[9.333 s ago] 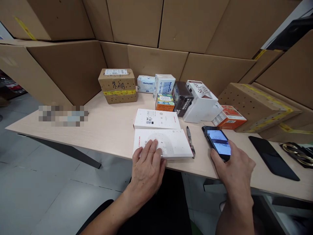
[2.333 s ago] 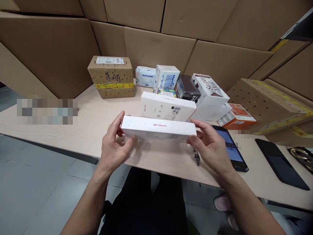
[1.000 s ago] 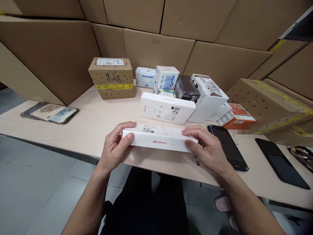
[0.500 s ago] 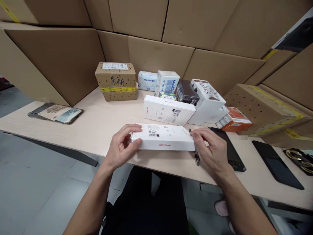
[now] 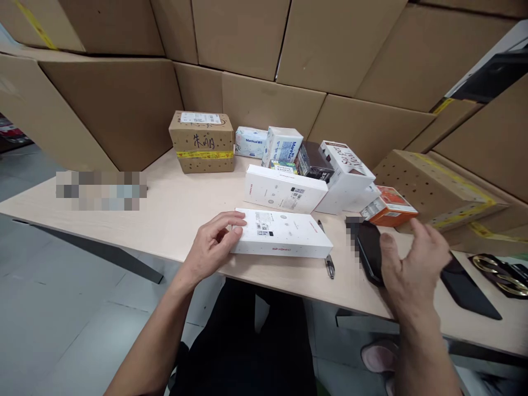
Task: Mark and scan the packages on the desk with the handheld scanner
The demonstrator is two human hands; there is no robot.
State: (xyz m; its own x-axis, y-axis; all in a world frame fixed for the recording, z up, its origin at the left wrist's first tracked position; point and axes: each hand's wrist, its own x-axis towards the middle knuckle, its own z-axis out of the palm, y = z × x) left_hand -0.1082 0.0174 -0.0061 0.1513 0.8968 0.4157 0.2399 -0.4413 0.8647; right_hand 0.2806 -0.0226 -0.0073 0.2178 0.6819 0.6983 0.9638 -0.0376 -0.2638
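Observation:
A flat white box point(image 5: 284, 234) with printed codes and red lettering lies near the table's front edge. My left hand point(image 5: 216, 242) grips its left end, thumb on the front side and fingers over the top. My right hand point(image 5: 416, 269) is off the box, with thumb and fingers apart and nothing seen in it. It hovers over or beside a black phone-like device point(image 5: 370, 250), partly covering it; whether it touches cannot be told. Between the box and that device lies a pen point(image 5: 329, 267), partly hidden by the box.
Behind stand a second white box point(image 5: 284, 190), tissue packs point(image 5: 251, 142), a Super Real box point(image 5: 346, 165) and an orange box point(image 5: 391, 206). A taped carton point(image 5: 202, 143) sits back left. Another black device point(image 5: 470, 291) and gold-ringed scissors-like handles point(image 5: 501, 275) lie right. Cardboard walls point(image 5: 264, 104) enclose the back.
My right hand has let go of the box's right end and moved right to the black device, its fingers opening. My left hand still holds the box, now lying slightly turned.

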